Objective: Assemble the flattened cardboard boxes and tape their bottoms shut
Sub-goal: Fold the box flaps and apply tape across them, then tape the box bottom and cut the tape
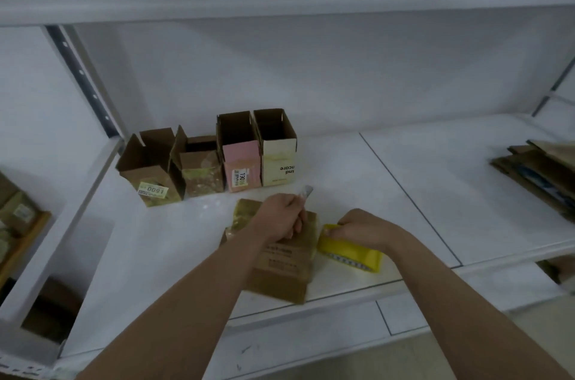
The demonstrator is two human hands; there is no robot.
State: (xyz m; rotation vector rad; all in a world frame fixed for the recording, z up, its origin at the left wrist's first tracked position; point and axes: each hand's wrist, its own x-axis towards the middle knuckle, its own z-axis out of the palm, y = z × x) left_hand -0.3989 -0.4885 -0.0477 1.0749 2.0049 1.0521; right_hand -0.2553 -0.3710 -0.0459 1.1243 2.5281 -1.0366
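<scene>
box (280,258) under hands, long axis running away from person | left hand (281,217) grips grey cutter (305,192) over it | right hand (362,228) grips yellow tape dispenser (350,250) touching box's right side

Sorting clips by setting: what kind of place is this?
Probably a stockroom or packing area: white metal shelving as the work surface, a row of assembled boxes, a stack of flattened cardboard, and a yellow tape dispenser.

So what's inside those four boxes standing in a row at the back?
The four upright boxes have their top flaps open, and only dark bare cardboard walls show inside. Their floors are hidden from this angle, so anything lying at the very bottom cannot be seen.
</scene>
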